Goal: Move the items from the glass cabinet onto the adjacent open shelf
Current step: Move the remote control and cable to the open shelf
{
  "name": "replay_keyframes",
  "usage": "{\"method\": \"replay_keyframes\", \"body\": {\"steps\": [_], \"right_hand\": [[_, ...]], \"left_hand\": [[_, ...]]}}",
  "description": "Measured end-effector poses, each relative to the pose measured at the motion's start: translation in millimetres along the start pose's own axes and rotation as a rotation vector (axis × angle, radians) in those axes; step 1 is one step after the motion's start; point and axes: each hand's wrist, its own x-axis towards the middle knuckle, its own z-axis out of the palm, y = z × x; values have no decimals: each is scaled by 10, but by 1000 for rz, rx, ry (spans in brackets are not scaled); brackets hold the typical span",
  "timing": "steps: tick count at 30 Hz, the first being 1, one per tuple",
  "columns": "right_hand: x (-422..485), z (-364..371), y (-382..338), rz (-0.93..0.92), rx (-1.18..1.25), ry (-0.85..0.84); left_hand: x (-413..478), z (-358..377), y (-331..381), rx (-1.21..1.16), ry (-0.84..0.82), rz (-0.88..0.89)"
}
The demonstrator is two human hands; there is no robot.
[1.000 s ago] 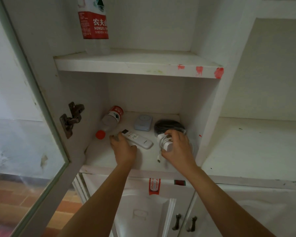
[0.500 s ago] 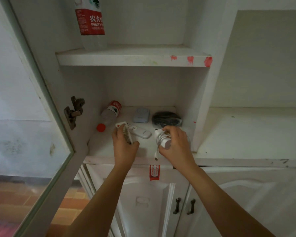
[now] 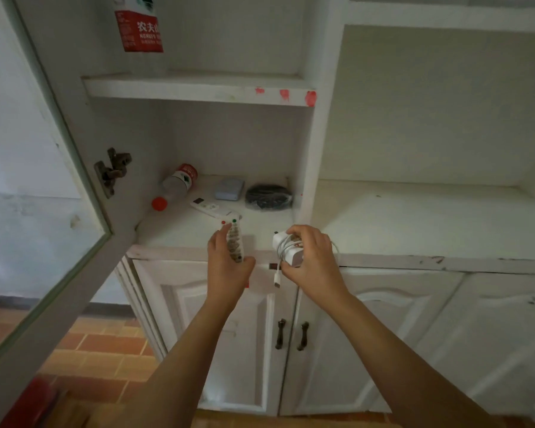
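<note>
white cupboard doors (image 3: 368, 341), terracotta floor (image 3: 105, 350)

Cabinet shelf (image 3: 179, 233): bottle (image 3: 175, 186), remote (image 3: 209, 208), pouch (image 3: 267, 196).

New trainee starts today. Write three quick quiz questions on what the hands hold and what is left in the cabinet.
1. True or false: the left hand holds a remote.
2. What does the right hand hold?
A. water bottle
B. charger with cable
C. black bundle
3. Fill in: the lying bottle has a ___ cap.

Key: 1 true; 2 B, the charger; 3 red.
</note>
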Motion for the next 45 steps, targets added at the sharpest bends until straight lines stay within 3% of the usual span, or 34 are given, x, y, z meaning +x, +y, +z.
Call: {"method": "replay_keyframes", "body": {"steps": [10,20,29,41,45], "right_hand": [[-650,-913,542,101,-19,66],[-1184,-1797,1224,287,-95,240],[-1067,-2356,1913,383,-193,363],[-238,-2900,2997,507,-316,592],[-15,-3109,3406,549,-313,572]], "left_hand": [[-772,733,358,24,-133,98],[-1150,1767,789,-19,-288,186],[-842,2837,1127,-82,-439,266],[39,4390,1484,-70,-603,316],[216,4873,1583,-42,-593,316]]}}
